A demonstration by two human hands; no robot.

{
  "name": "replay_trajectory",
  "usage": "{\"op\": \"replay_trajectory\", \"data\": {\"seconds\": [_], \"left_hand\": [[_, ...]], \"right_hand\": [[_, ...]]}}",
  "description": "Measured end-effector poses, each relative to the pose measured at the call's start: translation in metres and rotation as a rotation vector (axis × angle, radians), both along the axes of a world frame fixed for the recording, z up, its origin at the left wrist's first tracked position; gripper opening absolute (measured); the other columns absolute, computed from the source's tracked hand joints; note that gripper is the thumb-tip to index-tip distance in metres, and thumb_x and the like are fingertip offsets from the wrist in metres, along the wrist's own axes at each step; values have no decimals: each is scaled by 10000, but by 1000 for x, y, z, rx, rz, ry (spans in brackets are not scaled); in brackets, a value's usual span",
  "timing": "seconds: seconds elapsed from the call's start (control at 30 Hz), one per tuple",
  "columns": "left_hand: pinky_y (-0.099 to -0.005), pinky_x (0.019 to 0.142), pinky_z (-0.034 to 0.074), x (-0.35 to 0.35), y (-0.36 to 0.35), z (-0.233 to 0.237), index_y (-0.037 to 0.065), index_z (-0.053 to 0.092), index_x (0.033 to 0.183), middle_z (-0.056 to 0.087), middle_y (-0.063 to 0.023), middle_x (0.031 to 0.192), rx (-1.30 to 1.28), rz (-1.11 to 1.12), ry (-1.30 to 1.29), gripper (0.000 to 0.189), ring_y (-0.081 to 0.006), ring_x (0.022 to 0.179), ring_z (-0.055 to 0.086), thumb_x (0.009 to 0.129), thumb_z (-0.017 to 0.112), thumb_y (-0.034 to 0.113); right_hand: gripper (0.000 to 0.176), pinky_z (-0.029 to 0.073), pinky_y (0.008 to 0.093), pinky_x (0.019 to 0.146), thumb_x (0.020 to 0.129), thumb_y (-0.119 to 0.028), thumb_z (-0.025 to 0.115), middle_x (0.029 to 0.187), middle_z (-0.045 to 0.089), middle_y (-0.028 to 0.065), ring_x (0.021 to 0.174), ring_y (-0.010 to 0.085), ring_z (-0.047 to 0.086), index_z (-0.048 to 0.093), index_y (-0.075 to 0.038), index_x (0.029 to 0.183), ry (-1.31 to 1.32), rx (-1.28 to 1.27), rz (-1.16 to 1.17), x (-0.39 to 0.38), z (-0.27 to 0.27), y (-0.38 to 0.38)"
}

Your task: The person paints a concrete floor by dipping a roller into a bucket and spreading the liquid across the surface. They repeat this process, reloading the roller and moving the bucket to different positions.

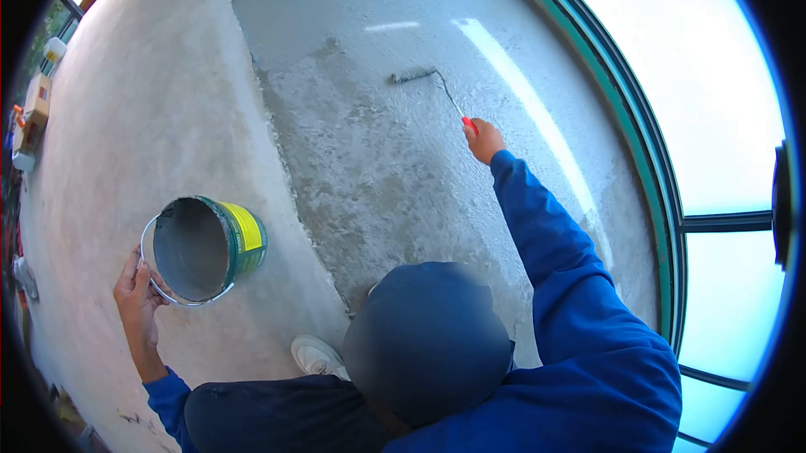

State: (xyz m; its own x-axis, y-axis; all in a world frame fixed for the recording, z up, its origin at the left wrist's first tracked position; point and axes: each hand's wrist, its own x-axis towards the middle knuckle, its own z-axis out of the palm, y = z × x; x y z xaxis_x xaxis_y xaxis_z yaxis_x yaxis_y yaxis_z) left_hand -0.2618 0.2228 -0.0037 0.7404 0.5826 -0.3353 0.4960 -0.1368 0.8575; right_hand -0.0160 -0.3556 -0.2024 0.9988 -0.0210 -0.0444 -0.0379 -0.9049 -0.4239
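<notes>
My right hand (pixel 484 142) is closed round the red grip of a paint roller (pixel 414 75), whose grey-coated head lies on the wet, shiny grey floor coating (pixel 470 100). On the other side, my left hand (pixel 138 292) is closed on the wire handle of a green bucket (pixel 252 264). The bucket has a yellow label and is tilted with its mouth toward my left hand. Grey coating smears its inside wall. Below the roller, the floor has a rough, mottled, duller patch (pixel 361 176).
A ragged seam divides the coated strip from a pale, dry floor (pixel 168 92) on my left. Bright windows (pixel 672 50) with a green lower frame (pixel 625 109) border the right. Boxes (pixel 34 113) stand along the far left edge. A white shoe (pixel 317 356) rests near the seam.
</notes>
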Motion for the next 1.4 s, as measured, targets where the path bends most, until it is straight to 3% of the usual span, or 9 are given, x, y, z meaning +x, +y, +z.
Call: {"op": "replay_trajectory", "data": {"seconds": [0.17,0.33,0.5,0.6,0.83,1.03,1.13,1.27,1.4], "left_hand": [[-206,475,443,-2,2,-2,23,446,1357,479,19,646,-14,16,13,435,-62,536,506,964,488,205],[-206,471,436,1,-1,0,37,453,1357,469,23,646,28,29,31,426,-62,531,494,965,485,199],[-206,472,436,1,2,-3,43,457,1356,468,25,648,35,14,26,424,-59,531,495,963,487,200],[-205,464,432,1,3,-4,32,453,1356,483,16,648,34,27,18,427,-61,528,497,963,489,196],[-213,469,451,2,2,-2,19,431,1366,491,14,640,22,30,28,447,-64,519,508,964,488,206],[-211,459,441,2,4,-4,-1,422,1366,494,1,637,17,45,20,459,-73,521,504,962,490,205],[-211,457,438,2,7,-4,-5,420,1366,490,-3,636,20,40,31,466,-78,525,503,960,496,209],[-208,463,439,-1,12,-9,-3,424,1365,477,0,633,16,41,31,464,-78,530,510,960,497,211],[-194,480,427,-1,8,-9,4,433,1362,475,6,637,49,17,32,448,-70,553,512,965,489,203]], "right_hand": [[308,471,513,785,886,-323,539,917,639,242,881,445,600,610,-54,1019,29,-3,57,-9,3,-9],[298,483,498,765,890,-295,545,926,636,250,855,440,606,599,-65,1071,-12,17,18,-92,7,-48],[325,490,469,771,894,-286,554,953,642,230,878,423,613,603,-53,1115,148,44,-33,-152,45,-75],[332,493,457,772,896,-288,555,958,643,224,876,417,616,608,-47,1118,36,60,40,-151,30,-71],[265,489,496,752,880,-277,540,919,638,232,840,445,605,629,-67,1016,-135,87,140,5,-23,22],[315,479,506,829,864,-319,525,966,643,246,934,430,607,648,-53,978,-10,-91,53,166,-22,128],[391,476,486,867,861,-350,505,1010,640,241,974,423,604,658,-14,986,-35,-158,169,236,-16,153],[418,479,476,864,853,-367,488,1002,641,243,960,423,607,662,-14,995,-63,-215,217,248,7,157],[375,476,497,823,856,-360,492,951,646,239,905,447,604,653,-31,939,-33,-137,218,177,-8,117]]}}
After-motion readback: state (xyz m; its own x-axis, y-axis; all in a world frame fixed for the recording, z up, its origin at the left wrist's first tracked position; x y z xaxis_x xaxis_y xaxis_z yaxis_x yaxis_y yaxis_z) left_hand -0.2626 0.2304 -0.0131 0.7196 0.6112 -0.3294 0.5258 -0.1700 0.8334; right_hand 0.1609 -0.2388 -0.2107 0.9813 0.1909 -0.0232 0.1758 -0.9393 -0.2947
